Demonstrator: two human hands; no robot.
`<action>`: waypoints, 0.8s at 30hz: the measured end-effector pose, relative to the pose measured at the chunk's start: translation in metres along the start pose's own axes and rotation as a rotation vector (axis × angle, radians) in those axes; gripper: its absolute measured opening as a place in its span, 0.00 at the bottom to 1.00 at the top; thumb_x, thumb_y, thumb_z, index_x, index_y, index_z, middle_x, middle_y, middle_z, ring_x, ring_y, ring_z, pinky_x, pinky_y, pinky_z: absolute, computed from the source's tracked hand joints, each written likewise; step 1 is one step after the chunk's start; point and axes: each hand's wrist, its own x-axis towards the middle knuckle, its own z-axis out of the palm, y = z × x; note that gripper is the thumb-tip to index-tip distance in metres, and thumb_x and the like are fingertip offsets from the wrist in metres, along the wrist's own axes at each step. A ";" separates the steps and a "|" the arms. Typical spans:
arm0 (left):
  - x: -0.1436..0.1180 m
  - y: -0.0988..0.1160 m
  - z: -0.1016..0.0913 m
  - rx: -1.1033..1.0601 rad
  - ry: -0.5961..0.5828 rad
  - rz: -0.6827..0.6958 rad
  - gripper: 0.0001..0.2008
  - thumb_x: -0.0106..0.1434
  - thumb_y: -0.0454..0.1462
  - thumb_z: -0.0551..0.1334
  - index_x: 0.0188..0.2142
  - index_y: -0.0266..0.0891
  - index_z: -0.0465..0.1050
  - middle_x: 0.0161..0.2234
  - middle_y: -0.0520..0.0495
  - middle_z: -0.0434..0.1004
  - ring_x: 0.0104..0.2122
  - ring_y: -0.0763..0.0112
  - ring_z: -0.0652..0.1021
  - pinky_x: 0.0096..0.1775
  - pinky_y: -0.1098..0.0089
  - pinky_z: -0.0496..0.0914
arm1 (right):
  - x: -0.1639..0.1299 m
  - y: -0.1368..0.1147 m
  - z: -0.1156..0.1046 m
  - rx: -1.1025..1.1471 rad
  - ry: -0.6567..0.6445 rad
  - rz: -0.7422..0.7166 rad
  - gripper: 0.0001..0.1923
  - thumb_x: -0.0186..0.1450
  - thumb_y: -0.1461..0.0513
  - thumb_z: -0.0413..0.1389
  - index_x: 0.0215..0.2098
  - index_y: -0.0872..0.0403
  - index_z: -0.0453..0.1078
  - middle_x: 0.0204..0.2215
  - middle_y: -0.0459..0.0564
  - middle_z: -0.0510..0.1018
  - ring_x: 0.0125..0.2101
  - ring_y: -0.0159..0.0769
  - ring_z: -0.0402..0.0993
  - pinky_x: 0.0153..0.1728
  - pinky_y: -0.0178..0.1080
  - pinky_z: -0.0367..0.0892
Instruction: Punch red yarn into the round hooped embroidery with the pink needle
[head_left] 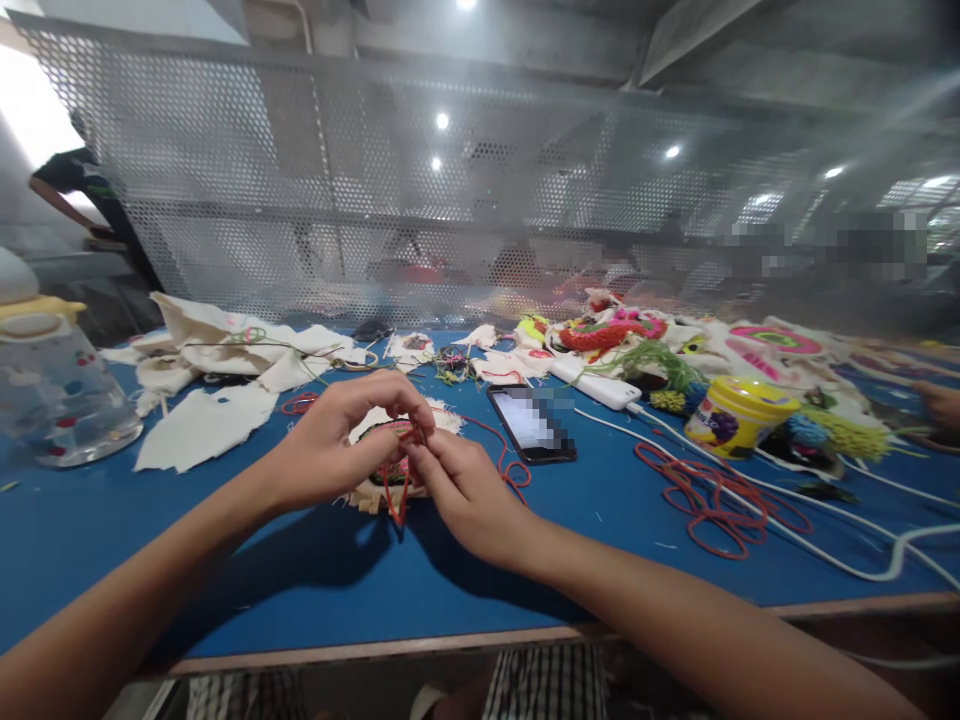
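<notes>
Both hands meet above a round embroidered cloth piece [371,495], which has a ragged pale edge and a pink and green pattern. My left hand [352,425] is closed in a pinch on red yarn [400,515]. My right hand [465,485] pinches the same yarn, its fingertips touching those of the left. A loop of the yarn hangs below the fingers in front of the cloth. The fingers hide much of the piece, and whether a needle is among them I cannot tell.
A phone [531,425] lies right of my hands, near a white power strip [596,383] with cables. Further right are a yellow tub [739,420] and tangled red cord [712,505]. A water bottle [60,390] and cloth scraps [210,425] sit left. Perforated metal panels [375,190] stand behind.
</notes>
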 end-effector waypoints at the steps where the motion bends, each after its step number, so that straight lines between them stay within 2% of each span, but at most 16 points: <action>1: 0.000 -0.002 -0.001 -0.016 -0.008 -0.013 0.11 0.54 0.28 0.52 0.31 0.36 0.72 0.31 0.49 0.73 0.33 0.70 0.73 0.36 0.71 0.67 | 0.000 0.000 0.000 -0.002 -0.004 0.002 0.12 0.68 0.64 0.43 0.25 0.54 0.57 0.25 0.45 0.64 0.28 0.30 0.60 0.31 0.34 0.59; 7: 0.001 -0.015 -0.010 -0.248 -0.125 -0.070 0.08 0.61 0.36 0.57 0.32 0.37 0.74 0.31 0.47 0.72 0.31 0.70 0.72 0.34 0.72 0.68 | 0.000 -0.001 -0.001 0.023 -0.021 -0.011 0.11 0.68 0.64 0.43 0.27 0.54 0.59 0.26 0.45 0.67 0.29 0.30 0.63 0.32 0.34 0.60; 12: 0.003 -0.025 -0.006 -0.584 -0.227 -0.207 0.10 0.58 0.42 0.63 0.29 0.36 0.73 0.29 0.48 0.69 0.24 0.74 0.72 0.26 0.73 0.69 | 0.000 -0.002 -0.003 0.073 -0.083 -0.008 0.11 0.68 0.64 0.43 0.29 0.55 0.63 0.26 0.45 0.67 0.28 0.29 0.63 0.32 0.33 0.60; 18: 0.002 -0.040 0.010 -0.778 -0.134 -0.250 0.12 0.51 0.43 0.69 0.24 0.36 0.72 0.29 0.51 0.63 0.26 0.76 0.69 0.25 0.76 0.67 | 0.001 -0.002 -0.004 0.113 -0.100 -0.008 0.12 0.68 0.63 0.43 0.30 0.56 0.64 0.26 0.46 0.68 0.28 0.29 0.64 0.32 0.33 0.61; 24: 0.000 -0.044 0.019 -0.837 -0.101 -0.260 0.13 0.55 0.44 0.66 0.26 0.37 0.68 0.30 0.51 0.61 0.25 0.77 0.65 0.22 0.78 0.62 | 0.001 0.002 -0.004 0.154 -0.103 0.026 0.13 0.68 0.63 0.43 0.33 0.56 0.68 0.28 0.47 0.71 0.31 0.31 0.67 0.34 0.34 0.64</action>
